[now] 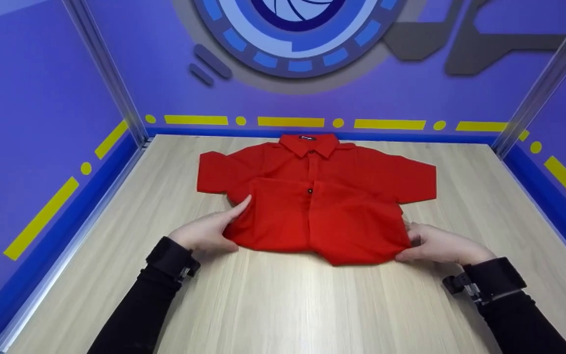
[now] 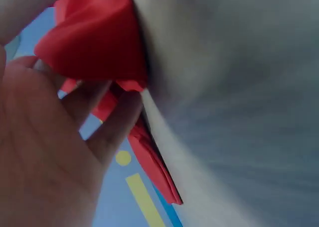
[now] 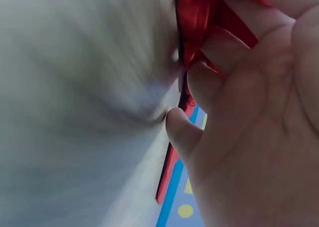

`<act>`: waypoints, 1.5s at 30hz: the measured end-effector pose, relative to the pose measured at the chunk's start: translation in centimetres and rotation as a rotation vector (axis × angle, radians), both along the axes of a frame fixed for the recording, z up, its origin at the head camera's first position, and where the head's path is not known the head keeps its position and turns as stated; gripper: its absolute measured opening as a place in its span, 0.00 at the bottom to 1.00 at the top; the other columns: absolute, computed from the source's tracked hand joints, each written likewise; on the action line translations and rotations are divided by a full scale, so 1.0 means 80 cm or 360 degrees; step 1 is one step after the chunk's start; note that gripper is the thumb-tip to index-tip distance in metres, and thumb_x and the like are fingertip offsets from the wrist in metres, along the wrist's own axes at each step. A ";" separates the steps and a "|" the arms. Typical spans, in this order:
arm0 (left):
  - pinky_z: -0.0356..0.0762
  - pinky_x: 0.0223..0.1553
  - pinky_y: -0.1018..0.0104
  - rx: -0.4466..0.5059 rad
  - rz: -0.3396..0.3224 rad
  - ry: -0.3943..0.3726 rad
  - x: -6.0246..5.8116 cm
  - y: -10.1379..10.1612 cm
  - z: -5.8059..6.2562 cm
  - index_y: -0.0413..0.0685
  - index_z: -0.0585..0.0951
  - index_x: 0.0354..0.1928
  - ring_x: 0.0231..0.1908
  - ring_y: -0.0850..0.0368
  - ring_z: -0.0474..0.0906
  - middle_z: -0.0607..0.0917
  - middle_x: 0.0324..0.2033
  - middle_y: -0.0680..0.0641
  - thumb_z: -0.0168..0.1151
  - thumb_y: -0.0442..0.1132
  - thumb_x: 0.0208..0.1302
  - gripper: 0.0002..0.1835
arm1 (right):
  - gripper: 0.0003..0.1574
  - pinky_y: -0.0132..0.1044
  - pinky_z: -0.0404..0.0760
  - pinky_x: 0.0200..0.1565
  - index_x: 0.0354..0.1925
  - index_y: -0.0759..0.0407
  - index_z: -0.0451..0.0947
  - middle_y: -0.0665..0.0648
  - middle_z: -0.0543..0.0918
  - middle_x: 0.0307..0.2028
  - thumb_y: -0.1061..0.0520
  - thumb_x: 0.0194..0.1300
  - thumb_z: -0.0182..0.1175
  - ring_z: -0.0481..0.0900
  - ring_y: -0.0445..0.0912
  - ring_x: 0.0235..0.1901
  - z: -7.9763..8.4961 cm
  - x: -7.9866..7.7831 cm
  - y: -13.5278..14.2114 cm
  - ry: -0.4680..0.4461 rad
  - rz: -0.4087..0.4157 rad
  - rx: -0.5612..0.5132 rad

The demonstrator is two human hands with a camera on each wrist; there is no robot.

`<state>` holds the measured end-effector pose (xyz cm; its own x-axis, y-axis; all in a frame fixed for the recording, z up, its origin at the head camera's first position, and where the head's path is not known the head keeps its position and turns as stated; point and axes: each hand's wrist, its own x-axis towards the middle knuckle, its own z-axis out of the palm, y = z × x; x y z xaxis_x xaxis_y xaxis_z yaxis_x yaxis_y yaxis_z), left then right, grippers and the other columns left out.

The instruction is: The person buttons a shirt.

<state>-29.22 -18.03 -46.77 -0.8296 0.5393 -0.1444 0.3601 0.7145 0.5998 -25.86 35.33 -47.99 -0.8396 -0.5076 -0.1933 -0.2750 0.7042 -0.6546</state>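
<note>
Bright glare on tabletop (image 1: pixel 293 305)

No wording, brand or number can be read. A small dark label (image 1: pixel 307 138) stands inside the collar (image 1: pixel 325 145) of the red shirt (image 1: pixel 283 216), slightly right of centre in the upper half of the head view; it bears pale marks that look like lettering, too small to make out.

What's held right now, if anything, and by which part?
Cannot be told for sure: the left hand and right hand touch the red shirt at its opposite lower sides, but a pinch isn't clear.
</note>
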 end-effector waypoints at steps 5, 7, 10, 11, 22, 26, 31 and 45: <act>0.76 0.55 0.58 0.0110 0.0066 0.0160 -0.010 -0.006 -0.002 0.74 0.50 0.75 0.55 0.56 0.78 0.77 0.59 0.46 0.68 0.38 0.61 0.49 | 0.11 0.30 0.68 0.34 0.32 0.49 0.83 0.48 0.73 0.28 0.44 0.63 0.64 0.70 0.39 0.33 0.000 -0.009 -0.001 0.0062 -0.0039 -0.0175; 0.74 0.59 0.56 0.0228 0.0114 0.0167 -0.015 -0.007 -0.001 0.74 0.52 0.75 0.59 0.55 0.75 0.72 0.66 0.49 0.65 0.39 0.64 0.44 | 0.12 0.30 0.70 0.35 0.40 0.49 0.82 0.50 0.76 0.28 0.44 0.66 0.61 0.72 0.40 0.32 0.003 -0.012 -0.001 0.0042 -0.0099 -0.0277; 0.67 0.65 0.54 0.0446 0.0205 0.0195 -0.024 -0.003 0.003 0.78 0.53 0.74 0.66 0.52 0.68 0.62 0.71 0.56 0.60 0.40 0.68 0.40 | 0.18 0.31 0.76 0.40 0.52 0.51 0.77 0.56 0.78 0.36 0.45 0.70 0.56 0.76 0.44 0.37 0.007 -0.020 0.000 0.0000 -0.0200 -0.0473; 0.65 0.67 0.53 0.0520 0.0235 0.0227 -0.028 0.000 0.005 0.79 0.53 0.73 0.68 0.50 0.65 0.60 0.72 0.57 0.59 0.41 0.69 0.38 | 0.20 0.32 0.77 0.45 0.55 0.52 0.75 0.58 0.80 0.42 0.45 0.71 0.55 0.77 0.45 0.42 0.009 -0.023 0.000 -0.0023 -0.0237 -0.0560; 0.68 0.62 0.51 0.1116 0.0640 0.0149 -0.057 0.029 0.035 0.68 0.61 0.71 0.64 0.48 0.66 0.62 0.70 0.52 0.52 0.34 0.72 0.31 | 0.18 0.37 0.85 0.41 0.58 0.63 0.68 0.54 0.86 0.41 0.57 0.73 0.53 0.86 0.44 0.39 0.021 -0.040 -0.015 -0.0406 -0.0562 -0.1716; 0.67 0.62 0.51 0.0988 0.0763 0.0047 -0.063 0.028 0.028 0.65 0.63 0.71 0.65 0.47 0.63 0.63 0.69 0.50 0.55 0.34 0.70 0.30 | 0.22 0.36 0.85 0.38 0.59 0.64 0.66 0.53 0.86 0.38 0.57 0.71 0.55 0.86 0.43 0.36 0.019 -0.042 -0.015 -0.0464 -0.0645 -0.1581; 0.67 0.62 0.50 0.0770 0.0735 -0.0168 -0.055 0.018 0.004 0.58 0.56 0.74 0.62 0.45 0.64 0.67 0.63 0.40 0.65 0.41 0.64 0.40 | 0.29 0.41 0.85 0.37 0.61 0.60 0.66 0.54 0.85 0.36 0.47 0.70 0.57 0.84 0.44 0.32 0.010 -0.039 -0.012 -0.0615 -0.0621 -0.0986; 0.76 0.48 0.62 0.0421 0.0631 -0.0344 -0.019 0.002 -0.011 0.49 0.53 0.75 0.58 0.44 0.73 0.66 0.69 0.40 0.71 0.36 0.56 0.49 | 0.25 0.47 0.85 0.33 0.55 0.67 0.71 0.64 0.86 0.39 0.50 0.70 0.57 0.86 0.50 0.32 0.006 -0.027 0.000 -0.0661 -0.0252 -0.0570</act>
